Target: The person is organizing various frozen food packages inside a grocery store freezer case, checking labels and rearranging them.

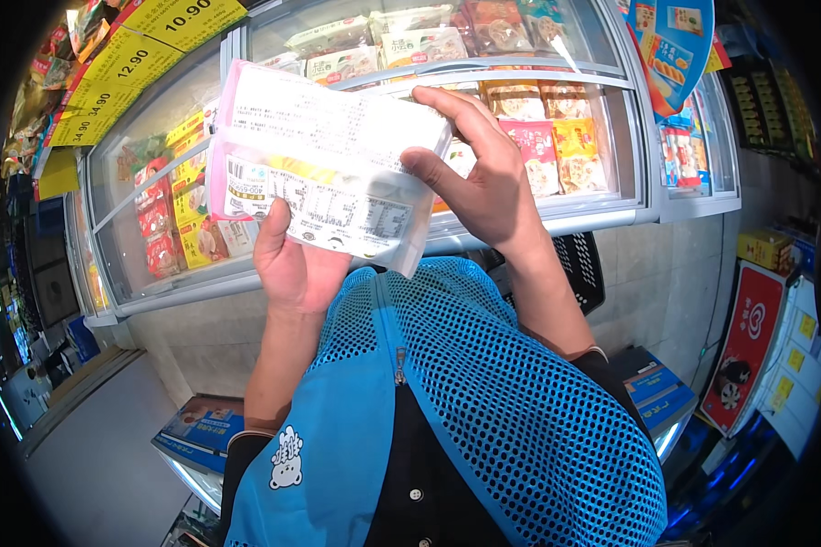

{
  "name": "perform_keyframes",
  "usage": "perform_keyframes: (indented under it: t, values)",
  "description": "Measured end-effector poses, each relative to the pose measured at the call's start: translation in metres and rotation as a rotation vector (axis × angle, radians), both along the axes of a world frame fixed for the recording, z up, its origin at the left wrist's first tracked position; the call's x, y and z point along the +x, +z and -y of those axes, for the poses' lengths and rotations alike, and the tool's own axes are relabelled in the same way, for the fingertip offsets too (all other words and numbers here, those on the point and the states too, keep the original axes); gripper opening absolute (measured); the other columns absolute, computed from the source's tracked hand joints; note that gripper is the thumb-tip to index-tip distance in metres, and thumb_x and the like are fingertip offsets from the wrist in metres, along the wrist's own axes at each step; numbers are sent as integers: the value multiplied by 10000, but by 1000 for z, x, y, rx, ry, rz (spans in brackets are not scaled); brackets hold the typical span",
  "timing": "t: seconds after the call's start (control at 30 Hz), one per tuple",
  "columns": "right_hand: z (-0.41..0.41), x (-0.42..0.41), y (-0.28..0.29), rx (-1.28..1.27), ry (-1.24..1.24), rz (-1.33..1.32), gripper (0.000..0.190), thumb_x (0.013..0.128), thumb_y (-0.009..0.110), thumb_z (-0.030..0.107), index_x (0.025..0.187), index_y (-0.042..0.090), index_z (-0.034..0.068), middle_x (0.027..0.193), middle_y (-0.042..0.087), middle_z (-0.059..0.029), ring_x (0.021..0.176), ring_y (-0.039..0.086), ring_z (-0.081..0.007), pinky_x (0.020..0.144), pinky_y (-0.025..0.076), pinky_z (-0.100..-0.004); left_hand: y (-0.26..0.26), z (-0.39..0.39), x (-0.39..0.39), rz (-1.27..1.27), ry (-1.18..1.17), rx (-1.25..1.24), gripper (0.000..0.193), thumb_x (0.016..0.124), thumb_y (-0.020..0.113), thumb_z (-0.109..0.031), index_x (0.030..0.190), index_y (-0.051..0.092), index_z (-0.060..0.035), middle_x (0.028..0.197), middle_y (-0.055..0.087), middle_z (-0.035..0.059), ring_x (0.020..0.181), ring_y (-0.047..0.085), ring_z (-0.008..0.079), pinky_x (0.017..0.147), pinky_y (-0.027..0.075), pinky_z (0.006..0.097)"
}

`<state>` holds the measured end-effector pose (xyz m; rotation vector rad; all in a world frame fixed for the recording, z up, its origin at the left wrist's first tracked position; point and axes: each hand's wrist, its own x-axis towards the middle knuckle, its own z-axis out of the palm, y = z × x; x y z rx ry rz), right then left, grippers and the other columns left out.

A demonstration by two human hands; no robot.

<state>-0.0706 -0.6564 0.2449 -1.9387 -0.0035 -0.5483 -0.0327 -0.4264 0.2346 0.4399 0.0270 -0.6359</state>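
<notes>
A white and pink plastic food package is held up in front of me, its printed back towards my face. Small text, a barcode and tables cover that side, and strong light washes out the upper part. My left hand supports it from below, thumb on the near edge, fingers hidden behind. At the right end my right hand grips it between thumb and fingers. Behind the package stands a display freezer with a sliding glass lid. Inside lie bagged frozen foods, among them a yellow bag and a pink bag.
Yellow price tags line a shelf at upper left. The freezer's pale front rail runs before my waist. A black perforated basket is partly hidden behind my right forearm. Blue boxes and a red freezer panel stand nearby.
</notes>
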Motion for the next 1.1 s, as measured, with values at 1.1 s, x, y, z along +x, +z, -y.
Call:
perform_keyframes:
  t: [1.1]
  values:
    - [14,-76,-179,-226,-51,-634,369,1013,655,238,1276,656,-22,1230,696,-153,1040,687,-167,929,533,-307,1,-32,9,72,72,164,729,916,704,-140,1558,367,-68,1544,482,119,1445,430,294,1217,303,520]
